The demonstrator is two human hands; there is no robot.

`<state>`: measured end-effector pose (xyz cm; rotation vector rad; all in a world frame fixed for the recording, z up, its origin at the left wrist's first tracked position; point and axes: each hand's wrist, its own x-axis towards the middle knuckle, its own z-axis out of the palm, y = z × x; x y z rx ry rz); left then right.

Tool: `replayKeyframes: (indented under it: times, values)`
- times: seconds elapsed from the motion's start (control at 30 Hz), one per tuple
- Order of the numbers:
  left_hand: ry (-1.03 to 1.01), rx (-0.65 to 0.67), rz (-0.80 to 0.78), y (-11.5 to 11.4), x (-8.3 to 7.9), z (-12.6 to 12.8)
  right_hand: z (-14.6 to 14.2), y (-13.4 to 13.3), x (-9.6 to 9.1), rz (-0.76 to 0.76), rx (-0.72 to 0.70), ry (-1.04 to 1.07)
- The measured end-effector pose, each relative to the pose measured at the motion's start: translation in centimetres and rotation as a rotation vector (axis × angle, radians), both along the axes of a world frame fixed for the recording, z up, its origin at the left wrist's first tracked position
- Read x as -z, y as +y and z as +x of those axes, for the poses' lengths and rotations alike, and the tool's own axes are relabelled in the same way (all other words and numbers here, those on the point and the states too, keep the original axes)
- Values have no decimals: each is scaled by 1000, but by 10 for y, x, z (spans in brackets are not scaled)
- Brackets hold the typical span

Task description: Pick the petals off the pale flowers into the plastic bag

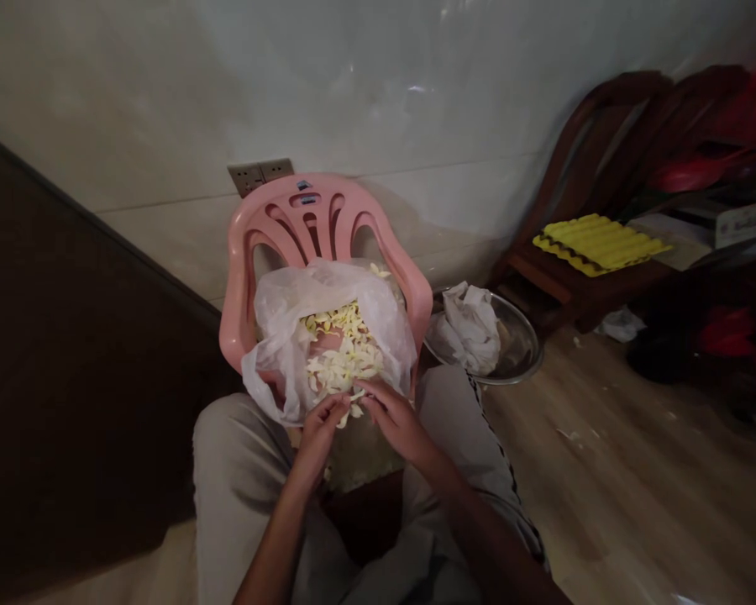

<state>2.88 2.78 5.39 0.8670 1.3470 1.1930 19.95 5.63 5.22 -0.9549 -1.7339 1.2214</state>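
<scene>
My left hand (325, 420) and my right hand (391, 418) meet at the front edge of a pink plastic chair (236, 329). Both pinch a small pale flower (356, 395) between their fingertips. Just beyond them, a heap of cream-white flowers (346, 363) lies in an open whitish plastic bag (277, 294) on the chair's seat. Yellower, thinner pieces (340, 319) rest deeper inside the bag. Beneath my hands a few more petals hang near the seat's edge. The fingers partly hide the held flower.
Right of the chair, a metal basin (526, 349) on the floor holds a crumpled white plastic bag (472, 328). A wooden chair (558, 281) carries yellow egg trays (598, 244). A tiled wall with a socket (261, 176) stands behind; a dark panel (69, 361) is at left.
</scene>
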Motion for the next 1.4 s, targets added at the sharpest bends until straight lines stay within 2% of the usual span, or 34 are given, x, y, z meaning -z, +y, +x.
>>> replayKeyframes:
  times: [0.2, 0.33, 0.63, 0.8, 0.93, 1.1, 1.17, 1.27, 1.4]
  values:
    - [-157, -47, -135, -2, -3, -6, 6, 2, 4, 108, -39, -90]
    - [-205, 9, -174, -5, -6, -9, 6, 0, 0, 140, -62, -140]
    - [-103, 112, -173, -8, -8, -15, 1, -7, -6, 161, -102, -204]
    - [-40, 223, -143, -11, -15, -19, -2, -11, -13, 122, -118, -202]
    - [30, 333, -44, -14, -13, -16, -6, -9, -8, -57, -65, -146]
    - [302, 305, 123, -17, -8, -10, -17, -4, 2, -621, -91, 94]
    - [451, 295, 211, -18, -8, -9, -19, -5, 2, -779, -100, 181]
    - [626, 296, 330, -17, -9, -9, -20, -7, -1, -886, -143, 277]
    - [705, 297, 414, -14, -11, -10, -19, -10, -2, -863, -163, 348]
